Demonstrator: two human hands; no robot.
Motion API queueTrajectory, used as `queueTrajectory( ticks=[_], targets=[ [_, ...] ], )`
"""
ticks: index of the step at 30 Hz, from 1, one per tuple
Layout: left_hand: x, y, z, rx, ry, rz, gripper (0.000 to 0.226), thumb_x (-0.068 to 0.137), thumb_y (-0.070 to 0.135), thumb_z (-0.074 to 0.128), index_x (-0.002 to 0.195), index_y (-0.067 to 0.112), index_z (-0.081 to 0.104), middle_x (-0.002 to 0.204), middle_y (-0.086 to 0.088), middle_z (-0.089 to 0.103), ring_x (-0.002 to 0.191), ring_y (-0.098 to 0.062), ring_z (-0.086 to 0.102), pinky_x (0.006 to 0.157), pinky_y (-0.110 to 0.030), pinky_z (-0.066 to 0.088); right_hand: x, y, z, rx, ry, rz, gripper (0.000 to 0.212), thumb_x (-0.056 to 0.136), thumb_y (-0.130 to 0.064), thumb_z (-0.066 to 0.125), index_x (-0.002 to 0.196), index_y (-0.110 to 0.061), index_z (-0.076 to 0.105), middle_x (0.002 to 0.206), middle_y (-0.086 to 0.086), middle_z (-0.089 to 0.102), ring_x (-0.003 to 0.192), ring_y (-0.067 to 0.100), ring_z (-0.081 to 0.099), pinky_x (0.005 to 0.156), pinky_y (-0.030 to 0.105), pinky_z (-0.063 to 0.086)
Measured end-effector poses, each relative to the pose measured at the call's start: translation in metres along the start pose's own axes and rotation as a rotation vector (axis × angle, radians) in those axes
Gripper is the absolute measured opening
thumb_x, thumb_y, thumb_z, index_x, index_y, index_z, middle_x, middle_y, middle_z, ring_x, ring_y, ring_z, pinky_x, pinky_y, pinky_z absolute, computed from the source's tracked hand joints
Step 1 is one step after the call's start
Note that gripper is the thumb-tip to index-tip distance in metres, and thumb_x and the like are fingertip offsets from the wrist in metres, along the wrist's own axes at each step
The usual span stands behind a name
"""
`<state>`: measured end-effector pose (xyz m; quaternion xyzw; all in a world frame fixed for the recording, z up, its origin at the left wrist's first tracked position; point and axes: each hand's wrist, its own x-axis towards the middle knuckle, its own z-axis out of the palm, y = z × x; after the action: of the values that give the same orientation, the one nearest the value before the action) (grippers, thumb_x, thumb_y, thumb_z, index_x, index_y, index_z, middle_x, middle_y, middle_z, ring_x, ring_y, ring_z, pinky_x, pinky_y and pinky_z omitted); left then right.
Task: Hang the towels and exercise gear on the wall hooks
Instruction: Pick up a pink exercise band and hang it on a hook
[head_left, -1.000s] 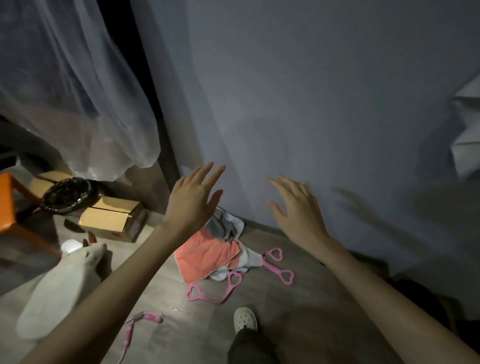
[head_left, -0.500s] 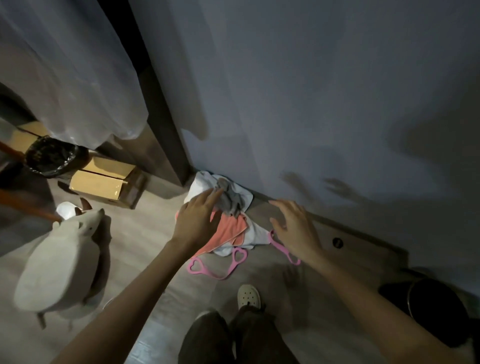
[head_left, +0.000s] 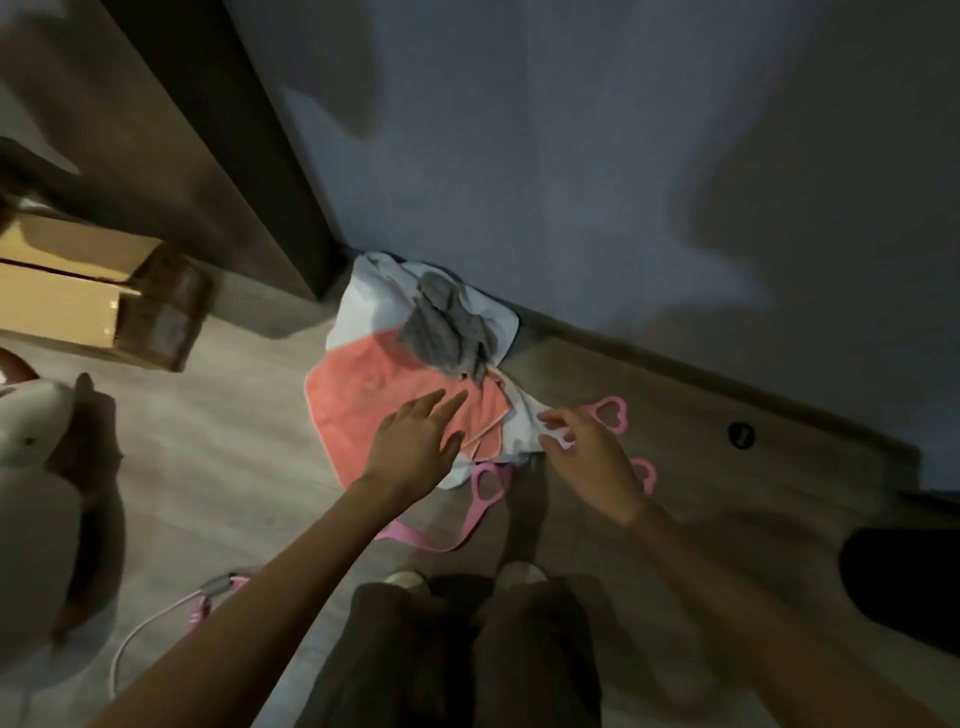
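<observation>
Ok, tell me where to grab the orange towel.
Best pinch the orange towel at its bare left edge, left hand coming in from the left: it lies flat and free there, while the gray cloth sits on its far corner.

Single head-worn wide-angle view, tilted steeply down toward floor (head_left: 234, 467) at wall (head_left: 571, 156) base; close above it; wearer's legs (head_left: 467, 649) at bottom edge.
</observation>
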<state>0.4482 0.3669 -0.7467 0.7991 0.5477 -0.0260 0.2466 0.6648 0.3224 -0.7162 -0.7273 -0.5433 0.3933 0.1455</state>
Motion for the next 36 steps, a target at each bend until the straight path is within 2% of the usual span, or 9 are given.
queueTrajectory(
  ticks=[5, 9, 11, 13, 17, 24, 29, 33, 36],
  targets=[
    [0.068, -0.062, 0.134, 0.126, -0.150, 0.117, 0.058, 0.096, 0.040, 0.042, 0.149, 0.033, 0.018, 0.158, 0.000, 0.015, 0.144, -0.028, 0.017, 0.111, -0.042, 0.027, 0.076, 0.101, 0.105, -0.008, -0.109, 0.073, 0.012, 0.086, -0.019, 0.063, 0.095, -0.025, 0.067, 0.097, -0.004, 0.070, 0.090, 0.016, 0.066, 0.082, 0.031, 0.053],
    [0.119, -0.104, 0.226, 0.190, -0.158, 0.238, 0.059, 0.095, 0.048, 0.035, 0.149, 0.036, 0.013, 0.160, 0.005, 0.003, 0.147, -0.027, 0.001, 0.114, -0.055, 0.013, 0.127, 0.175, 0.174, -0.117, -0.196, 0.063, 0.016, 0.086, -0.024, 0.064, 0.101, -0.021, 0.069, 0.101, -0.005, 0.070, 0.090, 0.011, 0.063, 0.081, 0.026, 0.049],
    [0.140, -0.118, 0.263, 0.203, -0.132, 0.299, 0.063, 0.088, 0.057, 0.022, 0.148, 0.036, 0.019, 0.159, 0.004, 0.010, 0.146, -0.030, 0.006, 0.111, -0.062, 0.010, 0.149, 0.208, 0.204, -0.151, -0.232, 0.065, 0.017, 0.086, -0.026, 0.064, 0.101, -0.022, 0.070, 0.102, -0.005, 0.071, 0.091, 0.011, 0.063, 0.082, 0.028, 0.051],
    [0.154, -0.132, 0.298, 0.208, -0.056, 0.311, 0.062, 0.087, 0.053, 0.022, 0.144, 0.031, 0.033, 0.155, -0.002, 0.026, 0.142, -0.037, 0.022, 0.104, -0.070, 0.017, 0.167, 0.237, 0.232, -0.171, -0.246, 0.052, 0.018, 0.084, -0.027, 0.065, 0.100, -0.020, 0.071, 0.100, -0.001, 0.073, 0.090, 0.013, 0.065, 0.080, 0.030, 0.052],
    [0.163, -0.155, 0.355, 0.215, 0.110, 0.200, 0.053, 0.095, 0.044, 0.024, 0.146, 0.033, 0.029, 0.155, -0.002, 0.027, 0.141, -0.037, 0.023, 0.107, -0.066, 0.015, 0.186, 0.280, 0.279, -0.224, -0.237, 0.039, 0.022, 0.080, -0.029, 0.070, 0.099, -0.019, 0.072, 0.093, -0.002, 0.073, 0.082, 0.011, 0.066, 0.076, 0.032, 0.055],
    [0.166, -0.161, 0.374, 0.192, 0.195, 0.214, 0.050, 0.093, 0.041, 0.033, 0.141, 0.030, 0.040, 0.148, -0.003, 0.041, 0.136, -0.035, 0.036, 0.104, -0.066, 0.023, 0.193, 0.323, 0.323, -0.396, -0.017, -0.212, 0.032, 0.061, -0.017, 0.082, 0.090, -0.008, 0.071, 0.090, 0.012, 0.065, 0.083, 0.030, 0.063, 0.068, 0.043, 0.054],
    [0.160, -0.160, 0.372, 0.073, 0.148, 0.170, 0.054, 0.090, 0.046, 0.027, 0.141, 0.032, 0.040, 0.149, -0.002, 0.038, 0.140, -0.035, 0.030, 0.108, -0.064, 0.015, 0.180, 0.328, 0.327, -0.473, 0.048, -0.290, 0.025, 0.071, -0.013, 0.075, 0.089, -0.005, 0.060, 0.094, 0.015, 0.057, 0.089, 0.032, 0.058, 0.069, 0.045, 0.053],
    [0.158, -0.156, 0.365, -0.075, 0.139, 0.103, 0.052, 0.092, 0.047, 0.030, 0.143, 0.037, 0.034, 0.155, 0.004, 0.025, 0.146, -0.025, 0.012, 0.114, -0.056, 0.001, 0.165, 0.308, 0.304, -0.343, -0.075, -0.206, 0.020, 0.084, -0.023, 0.062, 0.096, -0.022, 0.046, 0.096, 0.003, 0.061, 0.083, 0.020, 0.062, 0.068, 0.043, 0.054],
    [0.154, -0.149, 0.355, -0.306, 0.073, 0.057, 0.048, 0.095, 0.051, 0.026, 0.140, 0.038, 0.038, 0.155, 0.006, 0.026, 0.146, -0.021, 0.012, 0.115, -0.057, -0.003, 0.150, 0.278, 0.276, -0.110, -0.114, -0.200, 0.014, 0.089, -0.026, 0.058, 0.097, -0.030, 0.048, 0.090, -0.008, 0.065, 0.079, 0.008, 0.065, 0.066, 0.035, 0.056]
  ],
)
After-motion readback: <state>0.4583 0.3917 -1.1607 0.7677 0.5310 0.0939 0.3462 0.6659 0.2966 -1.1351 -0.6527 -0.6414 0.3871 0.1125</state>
